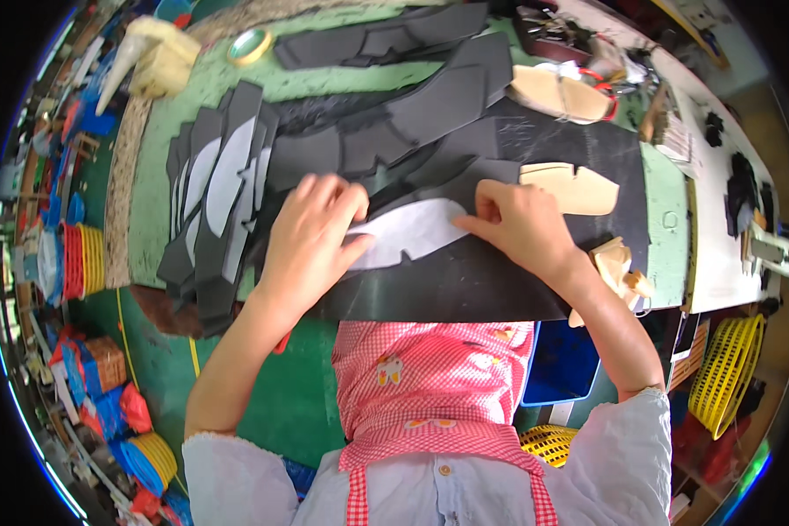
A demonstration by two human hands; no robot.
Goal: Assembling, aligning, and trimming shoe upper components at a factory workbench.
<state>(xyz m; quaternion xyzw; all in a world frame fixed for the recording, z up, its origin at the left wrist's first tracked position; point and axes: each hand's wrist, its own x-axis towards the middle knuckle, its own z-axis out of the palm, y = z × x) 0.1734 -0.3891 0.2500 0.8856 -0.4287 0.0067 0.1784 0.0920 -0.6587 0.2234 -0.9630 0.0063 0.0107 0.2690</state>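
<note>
Both hands [311, 237] on white template [412, 232]

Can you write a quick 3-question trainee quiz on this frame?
1. True or false: both hands press on the white curved piece.
2. Which sits beside the right hand: A) tan cut-out B) tape roll C) yellow basket?
3. What colour is the sheet under the white piece?

Key: 1 true; 2 A; 3 black. The left hand lies flat on the piece's left end.
</note>
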